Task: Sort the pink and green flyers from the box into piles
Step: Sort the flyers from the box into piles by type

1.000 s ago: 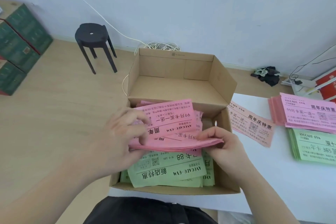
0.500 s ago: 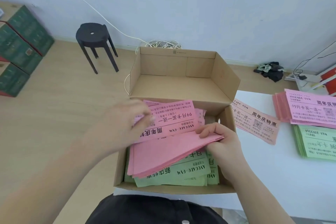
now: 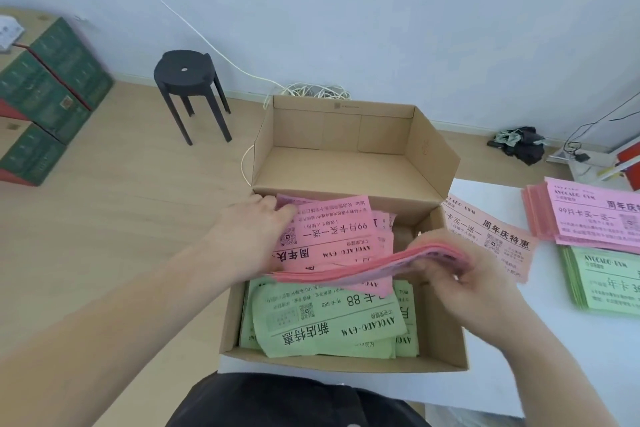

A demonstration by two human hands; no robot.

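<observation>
Counter (image 3: pixel 495 194): open box (image 3: pixel 440 329) at its left edge. Inside: green flyers (image 3: pixel 329 322) by the near wall, loose pink flyers (image 3: pixel 332 229) behind. Pink pile (image 3: pixel 588 218) and green pile (image 3: pixel 606 284) at the right edge, rightward of the right hand (image 3: pixel 460 274), which pinches the pink bundle (image 3: pixel 374 265); its long axis runs left-right. Left hand (image 3: pixel 249 229) touches the loose pink flyers; grip unclear.

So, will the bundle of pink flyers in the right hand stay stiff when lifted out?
Probably floppy: the bundle of pink flyers droops away from the right hand, which pinches only one end. Likely light, being thin paper. Sheets may slip apart, as the free edges look staggered.
</observation>
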